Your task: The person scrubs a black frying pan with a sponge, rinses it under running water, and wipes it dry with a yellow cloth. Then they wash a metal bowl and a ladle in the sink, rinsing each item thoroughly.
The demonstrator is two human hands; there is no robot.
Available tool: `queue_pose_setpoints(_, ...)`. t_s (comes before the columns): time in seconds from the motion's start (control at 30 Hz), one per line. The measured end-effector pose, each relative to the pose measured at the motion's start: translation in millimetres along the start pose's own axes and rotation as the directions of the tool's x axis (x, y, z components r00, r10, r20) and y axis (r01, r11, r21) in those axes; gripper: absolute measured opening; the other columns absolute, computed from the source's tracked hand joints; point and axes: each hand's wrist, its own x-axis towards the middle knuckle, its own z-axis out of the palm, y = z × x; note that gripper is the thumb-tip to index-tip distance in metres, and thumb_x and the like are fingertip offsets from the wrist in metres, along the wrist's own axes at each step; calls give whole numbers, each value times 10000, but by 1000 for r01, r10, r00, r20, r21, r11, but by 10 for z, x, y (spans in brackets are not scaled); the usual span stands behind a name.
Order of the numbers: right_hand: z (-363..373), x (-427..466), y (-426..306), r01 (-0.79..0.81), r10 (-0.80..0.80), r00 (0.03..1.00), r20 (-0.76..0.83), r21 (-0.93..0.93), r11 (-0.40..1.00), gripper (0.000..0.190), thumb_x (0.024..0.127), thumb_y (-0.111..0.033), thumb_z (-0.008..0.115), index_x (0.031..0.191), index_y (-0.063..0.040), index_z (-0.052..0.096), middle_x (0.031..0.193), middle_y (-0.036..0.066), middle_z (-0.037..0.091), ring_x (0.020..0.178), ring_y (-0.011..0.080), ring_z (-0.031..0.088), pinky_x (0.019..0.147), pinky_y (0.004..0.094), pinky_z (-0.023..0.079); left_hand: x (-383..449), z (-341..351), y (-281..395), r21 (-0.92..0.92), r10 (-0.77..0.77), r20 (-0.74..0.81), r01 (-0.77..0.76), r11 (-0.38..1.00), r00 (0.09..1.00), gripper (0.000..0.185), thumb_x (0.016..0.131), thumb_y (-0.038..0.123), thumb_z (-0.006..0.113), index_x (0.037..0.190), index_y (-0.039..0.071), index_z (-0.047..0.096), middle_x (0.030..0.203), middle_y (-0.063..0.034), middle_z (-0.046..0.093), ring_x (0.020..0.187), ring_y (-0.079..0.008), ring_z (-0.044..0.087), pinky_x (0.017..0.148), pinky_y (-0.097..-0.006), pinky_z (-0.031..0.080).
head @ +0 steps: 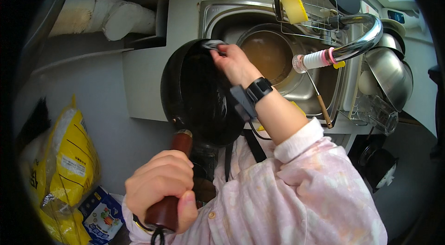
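Note:
A black wok (198, 88) is tilted beside the left edge of the sink. Its dark red wooden handle (182, 140) is gripped by my left hand (161, 184). My right hand (236, 64) pinches a silvery scouring pad (212, 44) at the wok's upper rim. Part of the pad is hidden by the fingers. In the stainless steel sink (222, 10) stands a round metal bowl (243, 38) of cloudy brown water (266, 54), partly behind my right forearm.
A chrome faucet (361, 43) with a white and pink nozzle reaches over the sink. A wire basket (323, 5) holds a yellow sponge (293, 7). A wooden-handled utensil (323, 109) leans at the sink's right. Steel bowls (389, 71) and glassware (379, 116) stand farther right; yellow bags (74, 154) lie lower left.

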Motion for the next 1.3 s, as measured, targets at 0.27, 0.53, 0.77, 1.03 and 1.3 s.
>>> queue_pose_setpoints(0.27,391,-478,413,104,-30,990,136,-580,808,170,871,28,522,980,-24,641,808,70,609,739,236,609,696,314,532,-126,-23,-196,-9,73,51,-72,997,996,116,758,31,646,768,20,530,664,-108,589,594,-245,580,689,-433,531)
queue_pose_setpoints(0.53,-860,-1259,450,331,455,877,153,-879,-342,139,726,-9,690,856,-47,722,827,138,701,800,264,680,751,368,548,-325,-195,-188,-107,-26,-120,13,994,992,136,809,58,660,775,30,532,684,-100,605,607,-238,587,714,-451,537)
queue_pose_setpoints(0.77,-728,-369,456,403,-298,745,597,-759,-511,104,755,-16,637,851,14,663,957,251,652,941,447,629,836,510,523,-417,-209,-285,-54,27,-130,-34,998,991,160,843,146,631,788,80,496,620,-37,559,557,-172,538,674,-385,484)
queue_pose_setpoints(1.03,50,-722,1162,678,-161,726,668,-735,12,149,669,59,640,796,18,707,850,227,679,819,362,685,744,389,556,-595,-350,-424,-90,31,-158,-45,995,987,204,840,181,651,734,91,501,597,-30,551,528,-166,532,625,-360,479)
queue_pose_setpoints(1.3,-728,-1154,1184,702,402,674,620,-707,-86,145,634,41,722,766,-19,712,785,178,693,787,357,686,712,405,551,-957,-528,-687,-172,47,-295,-101,980,954,221,825,166,687,726,77,511,581,-44,556,495,-178,529,602,-371,499)
